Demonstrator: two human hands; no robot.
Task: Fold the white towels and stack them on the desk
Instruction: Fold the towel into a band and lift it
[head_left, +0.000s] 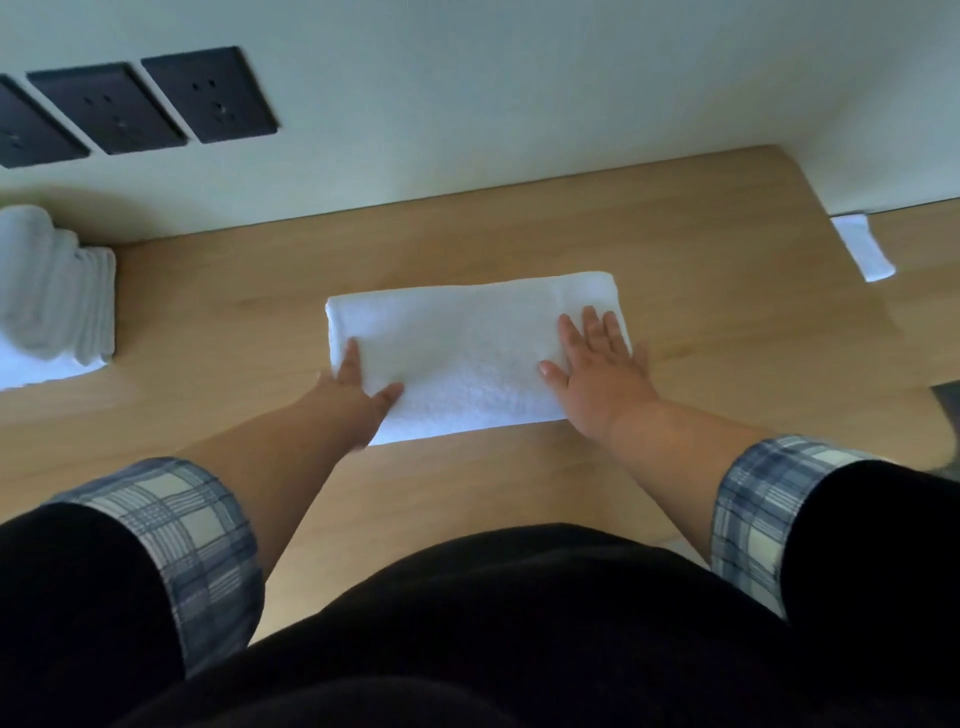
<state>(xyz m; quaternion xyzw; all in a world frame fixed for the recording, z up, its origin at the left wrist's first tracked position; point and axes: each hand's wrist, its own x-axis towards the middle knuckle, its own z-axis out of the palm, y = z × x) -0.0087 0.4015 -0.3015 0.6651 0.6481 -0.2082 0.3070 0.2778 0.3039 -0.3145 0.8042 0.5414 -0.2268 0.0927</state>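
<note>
Pressing the towel flat

Your left hand (359, 383) and right hand (597, 366) lie spread flat on the ends of the folded white towel (467, 358), in the middle of the desk (234, 322). The towel stack (52, 296) sits by its back left edge.

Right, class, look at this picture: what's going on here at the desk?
A person is folding a white towel on the desk. The right hand lies flat on the towel's right end, fingers spread. The left hand is at its left end, thumb on top. The towel is folded into a long rectangle. A stack of towels sits at the desk's far left, and this one is not yet on it.
</note>
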